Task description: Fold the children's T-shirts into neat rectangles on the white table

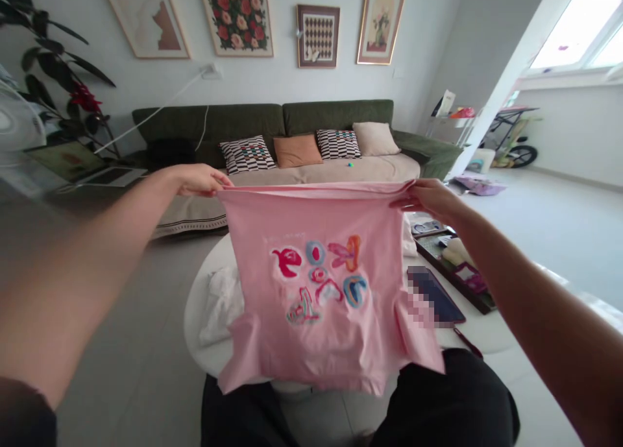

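Two arms reach out and hold a pink shirt [316,285] up in the air, above the person's knees. The left hand [199,180] pinches one top corner, with its fingers closed tight on the cloth. The right hand [428,199] pinches the other top corner the same way. Some fingers are tucked behind the edge and cannot be seen. The shirt hangs upside down. The colourful letters on it are flipped and hard to read, and the sleeves droop at the bottom. The back of the shirt is hidden.

Behind the shirt is a round white table [207,359], and the shirt covers most of it. A white cloth [221,298] lies on the table at the left, partly behind the shirt. At the right lies a dark flat thing [438,298], and part of it is blurred into squares. Beside it sits a dark tray [474,299] with bits on it that are too small to tell.

Farther back stands a green sofa [311,119] with pillows. A plant [48,64] at the left is cut off by the edge.
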`<move>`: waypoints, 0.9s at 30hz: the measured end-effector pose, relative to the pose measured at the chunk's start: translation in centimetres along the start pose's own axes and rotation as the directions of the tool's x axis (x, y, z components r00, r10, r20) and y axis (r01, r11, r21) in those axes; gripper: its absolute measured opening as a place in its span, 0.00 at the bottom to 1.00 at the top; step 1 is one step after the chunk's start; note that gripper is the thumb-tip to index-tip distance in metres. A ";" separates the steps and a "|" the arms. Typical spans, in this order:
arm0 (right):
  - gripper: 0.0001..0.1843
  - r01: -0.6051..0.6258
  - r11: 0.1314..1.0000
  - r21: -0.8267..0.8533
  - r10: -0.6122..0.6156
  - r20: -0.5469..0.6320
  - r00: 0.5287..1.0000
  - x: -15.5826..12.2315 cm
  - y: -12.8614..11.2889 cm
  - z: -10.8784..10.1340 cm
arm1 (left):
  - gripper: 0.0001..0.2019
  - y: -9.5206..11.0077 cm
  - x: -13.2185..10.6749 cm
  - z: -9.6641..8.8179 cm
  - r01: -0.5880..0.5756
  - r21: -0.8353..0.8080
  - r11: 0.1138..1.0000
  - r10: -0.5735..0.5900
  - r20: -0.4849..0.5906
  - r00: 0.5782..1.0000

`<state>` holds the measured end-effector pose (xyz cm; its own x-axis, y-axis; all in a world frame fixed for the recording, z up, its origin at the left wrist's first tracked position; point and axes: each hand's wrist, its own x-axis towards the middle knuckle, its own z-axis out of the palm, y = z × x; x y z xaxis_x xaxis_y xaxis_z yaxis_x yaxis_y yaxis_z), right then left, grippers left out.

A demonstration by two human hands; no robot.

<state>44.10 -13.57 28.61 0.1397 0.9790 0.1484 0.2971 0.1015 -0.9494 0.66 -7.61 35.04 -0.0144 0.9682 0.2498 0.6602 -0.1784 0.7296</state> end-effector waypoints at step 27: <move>0.24 0.015 0.933 -0.361 0.027 0.112 0.993 -16.3 27.8 2.5 | 0.17 -14.8 -25.7 16.9 -0.185 0.190 0.964 -0.023 0.755 0.655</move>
<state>47.74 -26.27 -0.86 0.0416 0.9950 0.0907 0.6198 0.0455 -0.7834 3.91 -26.93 7.04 0.5423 0.7710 -0.3339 0.7820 -0.3178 0.5361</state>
